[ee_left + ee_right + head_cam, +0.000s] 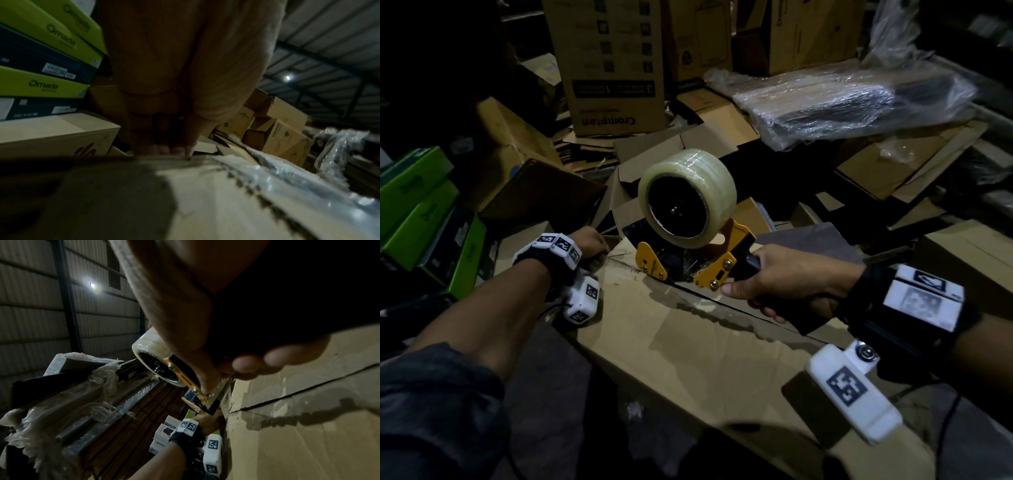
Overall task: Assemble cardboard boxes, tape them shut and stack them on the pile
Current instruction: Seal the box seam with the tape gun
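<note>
Right grip clamps the tape dispenser handle; left hand, at nine o'clock, pinches the tape end over the cardboard box edge. If that pinch slips, tape may lift and wander off the seam.

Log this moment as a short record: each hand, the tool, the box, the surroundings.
left hand: fingers curled over the far edge of the box, holding the tape end down there
right hand: grip closed round the handle of the tape gun
tape gun: yellow frame, clear roll on top, nose down on the seam near the far edge
seam: dark gap between flaps, not yet taped near the right hand
surroundings: green boxes left, wrapped bundle far right
</note>
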`<state>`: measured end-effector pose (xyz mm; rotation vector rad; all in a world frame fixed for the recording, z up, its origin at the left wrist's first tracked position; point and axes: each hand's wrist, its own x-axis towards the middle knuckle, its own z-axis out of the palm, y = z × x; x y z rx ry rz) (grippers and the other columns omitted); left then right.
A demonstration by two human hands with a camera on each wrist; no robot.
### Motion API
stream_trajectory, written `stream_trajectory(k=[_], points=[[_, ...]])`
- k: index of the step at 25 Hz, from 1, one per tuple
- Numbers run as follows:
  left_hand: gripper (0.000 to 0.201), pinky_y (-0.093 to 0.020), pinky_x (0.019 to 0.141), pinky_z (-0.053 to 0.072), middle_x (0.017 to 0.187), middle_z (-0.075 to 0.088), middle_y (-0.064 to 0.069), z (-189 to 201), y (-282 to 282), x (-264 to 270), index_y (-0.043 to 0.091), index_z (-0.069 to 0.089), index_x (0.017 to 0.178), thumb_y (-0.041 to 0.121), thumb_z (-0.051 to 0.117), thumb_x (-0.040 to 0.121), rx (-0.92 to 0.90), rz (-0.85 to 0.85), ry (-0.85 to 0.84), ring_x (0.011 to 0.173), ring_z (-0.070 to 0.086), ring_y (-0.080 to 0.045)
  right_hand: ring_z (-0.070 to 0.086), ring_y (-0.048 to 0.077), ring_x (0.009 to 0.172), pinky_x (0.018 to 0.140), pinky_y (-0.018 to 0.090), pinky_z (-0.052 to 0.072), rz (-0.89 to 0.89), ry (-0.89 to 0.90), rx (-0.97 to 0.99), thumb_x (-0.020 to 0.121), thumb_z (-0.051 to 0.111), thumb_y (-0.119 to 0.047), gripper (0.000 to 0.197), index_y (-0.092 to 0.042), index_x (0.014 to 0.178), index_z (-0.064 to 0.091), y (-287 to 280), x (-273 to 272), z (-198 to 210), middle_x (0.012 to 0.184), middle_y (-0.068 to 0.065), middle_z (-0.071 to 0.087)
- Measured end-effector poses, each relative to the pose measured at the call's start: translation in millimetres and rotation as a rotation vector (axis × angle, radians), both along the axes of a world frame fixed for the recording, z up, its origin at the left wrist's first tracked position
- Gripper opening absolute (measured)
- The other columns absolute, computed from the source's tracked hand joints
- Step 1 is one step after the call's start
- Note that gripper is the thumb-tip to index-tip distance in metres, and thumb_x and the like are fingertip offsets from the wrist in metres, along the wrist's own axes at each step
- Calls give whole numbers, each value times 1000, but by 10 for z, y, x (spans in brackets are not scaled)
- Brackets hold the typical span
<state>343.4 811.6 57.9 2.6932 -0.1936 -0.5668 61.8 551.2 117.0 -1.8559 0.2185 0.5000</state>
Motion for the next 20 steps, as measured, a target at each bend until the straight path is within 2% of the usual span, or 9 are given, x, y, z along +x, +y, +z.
stream_trajectory(k=[1, 3, 6, 8, 11, 13, 15, 17, 20], points=[[34, -22, 38, 38, 45, 52, -11, 66, -1, -60, -4, 53, 68, 6, 46, 100, -115, 66, 94, 34, 47, -19, 50, 15, 52, 50, 29, 45, -2, -4, 2, 92, 71, -23, 13, -14, 98, 64, 4, 4, 4, 65, 5, 55], [42, -22, 39, 32, 42, 42, -6, 144, -9, -179, 2, 45, 64, 14, 38, 104, -208, 96, 230, 33, 38, -17, 50, 15, 54, 50, 30, 44, -8, -10, 0, 92, 71, -23, 15, -12, 100, 64, 18, 3, 9, 67, 6, 55], [48, -26, 48, 32, 49, 45, -6, 109, -49, -297, 4, 46, 62, 19, 34, 106, -113, -16, 184, 42, 40, -18, 49, 17, 56, 52, 31, 43, -8, -17, -17, 91, 71, -24, 19, -9, 100, 63, 34, 5, 10, 73, 10, 54], [45, -27, 53, 34, 57, 46, -8, -4, -58, -325, 9, 45, 64, 24, 35, 106, -119, 22, 101, 47, 41, -17, 49, 17, 56, 52, 31, 43, -13, -17, -28, 92, 71, -25, 18, -9, 97, 62, 31, 11, -3, 73, 10, 54], [45, -27, 50, 36, 53, 50, -5, -104, -11, -355, 13, 47, 65, 37, 38, 103, -209, 127, 113, 39, 47, -13, 49, 16, 55, 50, 30, 43, -28, -12, -37, 92, 71, -25, 19, -9, 98, 62, 15, 9, -30, 72, 9, 53], [51, -34, 69, 45, 83, 62, -16, -93, 23, -361, 6, 61, 84, 45, 34, 102, -133, 122, 57, 70, 63, -26, 48, 16, 52, 47, 28, 43, -28, -4, -39, 92, 71, -24, 18, -9, 94, 62, -1, 17, -39, 66, 6, 52], [60, -39, 96, 41, 123, 56, -27, -58, 64, -399, -4, 58, 119, 46, 28, 103, -26, 126, -42, 113, 55, -37, 47, 15, 50, 45, 27, 43, -32, 8, -39, 92, 71, -24, 18, -8, 94, 63, -13, 31, -41, 64, 5, 51], [61, -40, 100, 38, 135, 50, -27, -34, 98, -511, -4, 51, 129, 45, 24, 104, 21, 91, -91, 122, 49, -38, 46, 14, 49, 44, 26, 42, -34, 10, -31, 93, 70, -23, 19, -6, 97, 64, -28, 51, -49, 62, 5, 50], [55, -36, 90, 37, 141, 45, -21, -76, 162, -770, 4, 43, 137, 45, 31, 103, 119, 62, -161, 122, 48, -36, 45, 13, 49, 44, 26, 41, -26, 14, -39, 95, 68, -22, 15, -9, 96, 63, -35, 76, -55, 61, 3, 49]])
